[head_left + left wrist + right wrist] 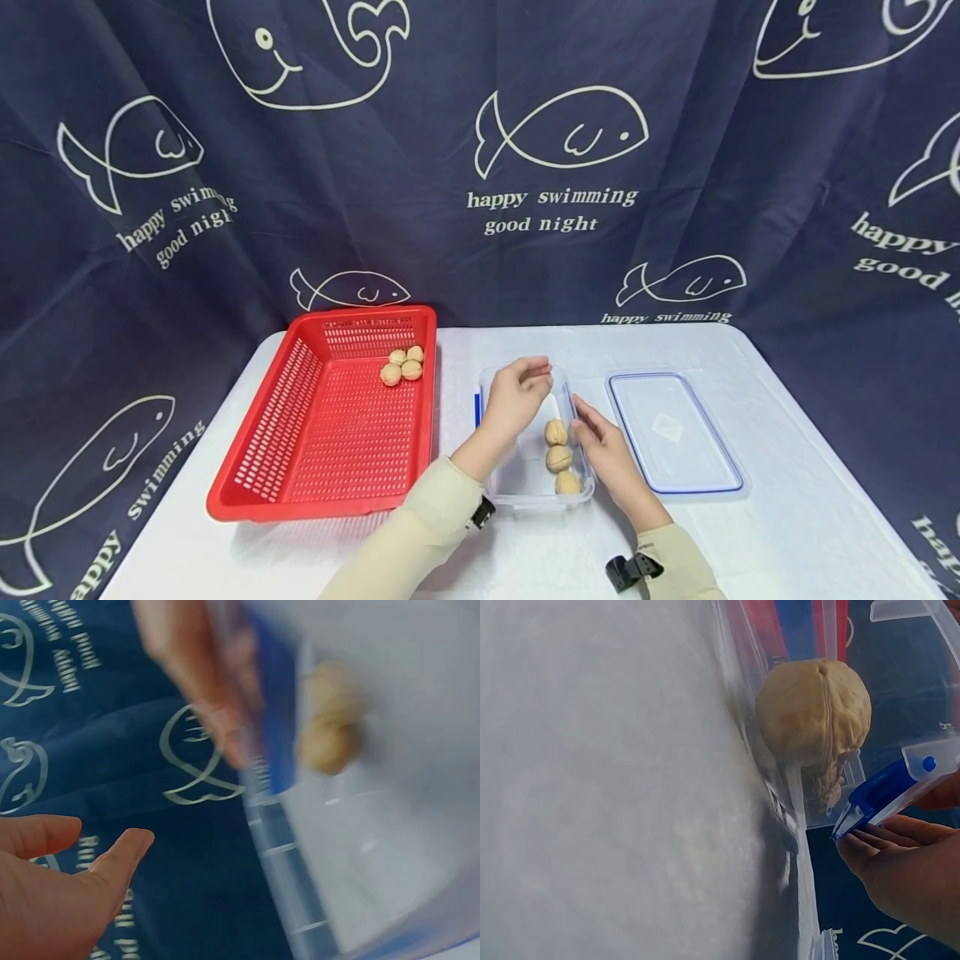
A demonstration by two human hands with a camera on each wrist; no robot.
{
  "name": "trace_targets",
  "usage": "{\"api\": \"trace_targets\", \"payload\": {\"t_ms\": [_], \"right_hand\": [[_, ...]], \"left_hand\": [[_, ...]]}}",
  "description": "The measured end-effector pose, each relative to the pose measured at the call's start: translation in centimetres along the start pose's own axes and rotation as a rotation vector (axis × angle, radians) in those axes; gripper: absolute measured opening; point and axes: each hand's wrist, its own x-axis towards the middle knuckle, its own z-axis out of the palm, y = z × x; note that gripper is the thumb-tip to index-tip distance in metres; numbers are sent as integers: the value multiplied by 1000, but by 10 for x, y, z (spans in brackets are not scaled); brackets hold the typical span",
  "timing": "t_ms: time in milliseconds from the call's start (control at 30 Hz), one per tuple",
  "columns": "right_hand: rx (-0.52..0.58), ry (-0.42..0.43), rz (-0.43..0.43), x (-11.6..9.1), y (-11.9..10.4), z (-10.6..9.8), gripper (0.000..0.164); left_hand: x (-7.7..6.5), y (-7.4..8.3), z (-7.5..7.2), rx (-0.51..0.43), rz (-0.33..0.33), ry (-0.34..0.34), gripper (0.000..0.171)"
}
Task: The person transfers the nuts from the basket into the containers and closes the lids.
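Observation:
Three walnuts (pixel 558 458) lie in a row along the right side of a clear plastic container (pixel 517 482). My left hand (pixel 516 398) is above the container's far part, with nothing visible in its fingers. In the left wrist view, this hand's thumb and finger (pixel 120 859) stand apart. At the container's right side, my right hand (pixel 611 457) holds the edge. The right wrist view shows its fingers against a blue latch (pixel 885 791), and a walnut (pixel 814 712) through the clear wall. The left wrist view is partly blurred.
To the left stands a red perforated basket (pixel 322 508) with several walnuts (pixel 401 367) in its far right corner. A clear lid with a blue seal (pixel 675 433) lies to the right on the white table (pixel 750 542). A dark printed curtain (pixel 555 275) hangs behind.

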Motion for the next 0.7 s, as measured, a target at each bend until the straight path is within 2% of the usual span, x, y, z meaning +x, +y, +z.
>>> {"api": "trace_targets", "payload": {"t_ms": [167, 267, 333, 467, 700], "right_hand": [[7, -2, 3, 0, 0, 0, 48], [7, -2, 8, -1, 1, 1, 48], [5, -2, 12, -1, 1, 1, 48], [-3, -1, 11, -1, 2, 1, 49], [-9, 2, 14, -1, 2, 1, 49]], "left_hand": [[9, 34, -14, -32, 94, 3, 31], [17, 49, -26, -40, 149, 17, 31], [21, 56, -34, -38, 161, 33, 31], [31, 63, -53, -31, 167, 64, 31], [46, 62, -87, -41, 127, 92, 32]]}}
